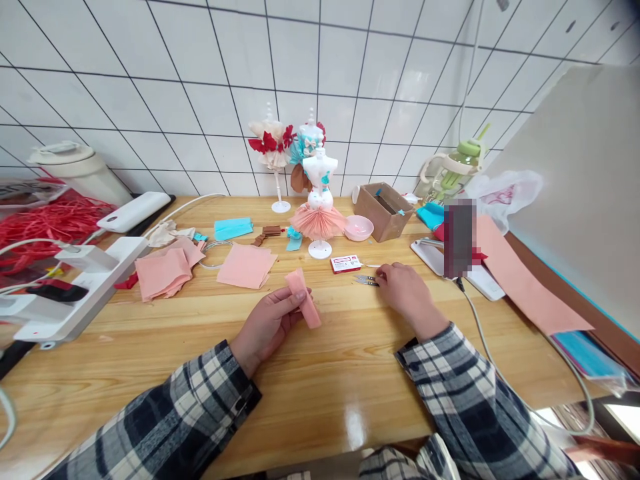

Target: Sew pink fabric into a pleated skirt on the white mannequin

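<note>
My left hand [273,320] pinches a folded strip of pink crepe paper [303,300] between thumb and fingers, tilted above the table. On the right, my right hand [404,293] rests low on the tabletop with its fingers closed at the handle end of small scissors [367,280]. The blades of the scissors point left; their handles are mostly hidden under the fingers. Just beyond lies a small white and red box [345,264]. A white dress-form stand [320,167] with a pleated pink paper skirt [320,222] stands upright behind, touched by neither hand.
Pink paper sheets [247,265] and a blue paper piece [233,228] lie left of centre. A pink bowl [359,228] and a brown box [384,210] stand at the back. A power strip [85,293] lies left, a cable [477,323] right.
</note>
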`<control>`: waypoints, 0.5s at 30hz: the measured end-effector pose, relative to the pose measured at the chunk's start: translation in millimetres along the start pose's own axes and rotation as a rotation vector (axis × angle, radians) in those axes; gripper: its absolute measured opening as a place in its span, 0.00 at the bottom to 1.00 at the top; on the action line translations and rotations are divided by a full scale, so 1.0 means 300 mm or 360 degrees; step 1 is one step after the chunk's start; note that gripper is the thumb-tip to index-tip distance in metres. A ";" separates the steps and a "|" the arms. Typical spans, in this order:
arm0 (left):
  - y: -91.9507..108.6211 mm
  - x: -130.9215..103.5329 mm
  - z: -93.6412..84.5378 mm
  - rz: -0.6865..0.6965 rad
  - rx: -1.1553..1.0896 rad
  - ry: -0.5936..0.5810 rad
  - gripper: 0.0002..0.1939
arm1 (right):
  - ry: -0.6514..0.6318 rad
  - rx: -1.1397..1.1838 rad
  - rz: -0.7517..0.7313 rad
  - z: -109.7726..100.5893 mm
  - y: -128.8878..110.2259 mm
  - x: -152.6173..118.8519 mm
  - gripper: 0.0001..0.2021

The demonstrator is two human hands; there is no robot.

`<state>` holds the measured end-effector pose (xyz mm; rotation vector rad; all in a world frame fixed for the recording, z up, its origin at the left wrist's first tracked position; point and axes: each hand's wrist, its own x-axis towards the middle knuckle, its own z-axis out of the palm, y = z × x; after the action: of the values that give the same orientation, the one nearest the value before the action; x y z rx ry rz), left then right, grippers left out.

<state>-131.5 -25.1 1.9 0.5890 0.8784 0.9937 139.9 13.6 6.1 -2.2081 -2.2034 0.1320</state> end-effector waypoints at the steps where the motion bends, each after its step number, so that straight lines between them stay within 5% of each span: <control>1: -0.001 0.002 -0.002 0.0002 -0.0028 0.0016 0.12 | -0.0002 0.0009 0.0002 -0.004 0.005 -0.003 0.13; 8: -0.001 0.007 -0.010 -0.0033 -0.0062 0.0040 0.12 | -0.0048 0.0171 -0.0210 -0.011 -0.010 -0.024 0.04; 11: -0.003 0.002 0.000 -0.0042 -0.0042 0.0053 0.13 | 0.0067 0.0700 -0.0350 0.000 -0.105 -0.059 0.07; 15: -0.007 -0.009 0.019 -0.0042 0.0002 0.0044 0.12 | -0.0050 0.1597 -0.0381 0.039 -0.254 -0.132 0.11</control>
<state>-126.3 -28.6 4.4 0.5645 0.9088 0.9795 63.1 -26.3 2.0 -1.3753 -1.7542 1.0007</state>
